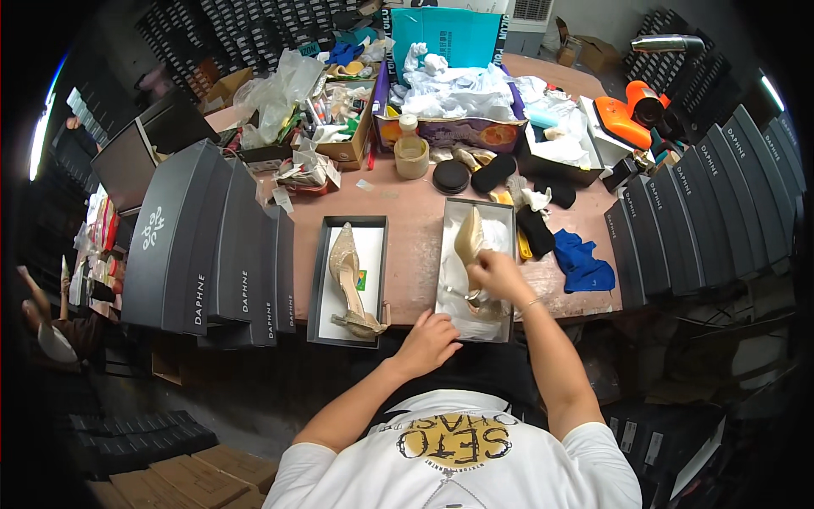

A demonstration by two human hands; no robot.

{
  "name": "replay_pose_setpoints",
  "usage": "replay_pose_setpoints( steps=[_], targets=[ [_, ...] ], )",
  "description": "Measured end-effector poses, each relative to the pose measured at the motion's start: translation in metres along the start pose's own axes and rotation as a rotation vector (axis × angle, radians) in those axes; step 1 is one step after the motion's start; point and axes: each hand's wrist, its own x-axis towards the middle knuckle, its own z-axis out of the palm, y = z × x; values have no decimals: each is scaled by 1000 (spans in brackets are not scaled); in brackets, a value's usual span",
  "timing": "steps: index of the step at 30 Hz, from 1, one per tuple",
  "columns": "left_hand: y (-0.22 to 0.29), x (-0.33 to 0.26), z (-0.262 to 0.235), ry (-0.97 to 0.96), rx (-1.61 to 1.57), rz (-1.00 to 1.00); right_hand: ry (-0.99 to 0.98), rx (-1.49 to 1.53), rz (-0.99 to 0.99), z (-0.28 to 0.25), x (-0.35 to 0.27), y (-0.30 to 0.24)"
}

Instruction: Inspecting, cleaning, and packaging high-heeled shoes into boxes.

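Note:
A gold high-heeled shoe [469, 231] lies on white tissue paper in an open grey shoebox [445, 254] in front of me. My right hand [500, 277] is closed on the middle of that shoe; my fingertips are partly hidden. Near its heel end a strap shows over the tissue. My left hand [428, 343] rests at the near left corner of the same box, fingers loosely apart and holding nothing. To the left, a second open box [320, 293] contains the matching glittery pointed shoe [346, 270], lying on its side on white lining.
Grey shoeboxes stand in rows at left [178, 246] and right [670, 229]. Behind are a capped bottle [412, 157], a round black tin [450, 176], a purple carton [449, 134] of crumpled paper and an orange heat-gun-like tool [623, 123]. A blue cloth [585, 263] lies at right.

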Motion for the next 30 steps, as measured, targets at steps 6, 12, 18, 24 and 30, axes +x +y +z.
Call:
replay_pose_setpoints(
  steps=[6,12,18,24,30],
  targets=[
    [2,26,-47,439,-722,-290,-7,458,-12,-65,-13,-31],
    [-28,54,-39,222,-1407,-538,-92,-245,-369,-19,-35,-98],
    [-38,12,-47,366,-1840,-756,94,-264,-235,-23,-28,-57],
    [-19,-2,-68,505,-2077,-769,-250,-561,-174,55,-6,23],
    [-34,-39,-103,381,-2633,-171,170,-564,-28,15,38,32]
  ],
)
